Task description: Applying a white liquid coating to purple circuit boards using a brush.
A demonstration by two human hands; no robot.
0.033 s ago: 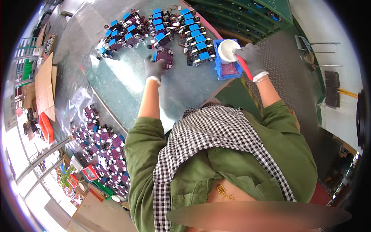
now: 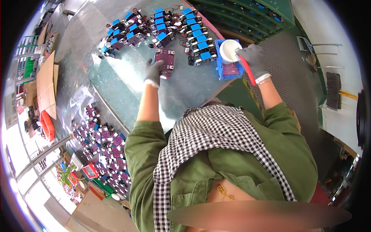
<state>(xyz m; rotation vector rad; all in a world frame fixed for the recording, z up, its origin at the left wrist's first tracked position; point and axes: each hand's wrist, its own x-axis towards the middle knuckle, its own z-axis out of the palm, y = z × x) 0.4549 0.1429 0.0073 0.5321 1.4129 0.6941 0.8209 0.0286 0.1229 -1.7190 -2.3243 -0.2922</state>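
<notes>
My left hand (image 2: 154,72), in a grey glove, is at the lower left edge of a dark-red circuit board unit (image 2: 165,58) lying on the table. Its fingers and thumb are spread, with the thumb by the board's edge; whether it touches the board is unclear. My right hand (image 2: 253,58), also gloved in grey, closes around a red-handled tool (image 2: 248,70) at the right rim of a white round tub (image 2: 228,52). The tool's working end is hidden. The tub rests in a blue plastic crate (image 2: 220,71), behind a dark-red patch inside it.
Rows of similar units with blue blocks (image 2: 199,38) and wires stand along the far side of the grey-green table (image 2: 185,89). Many more dark-red units (image 2: 104,147) are heaped at the lower left. A green rack (image 2: 247,19) stands beyond, and a brush (image 2: 333,91) is at the right wall.
The board unit by my left hand has tipped so its blue block no longer shows, and the hand's fingers have come away from it. My right hand has shifted slightly.
</notes>
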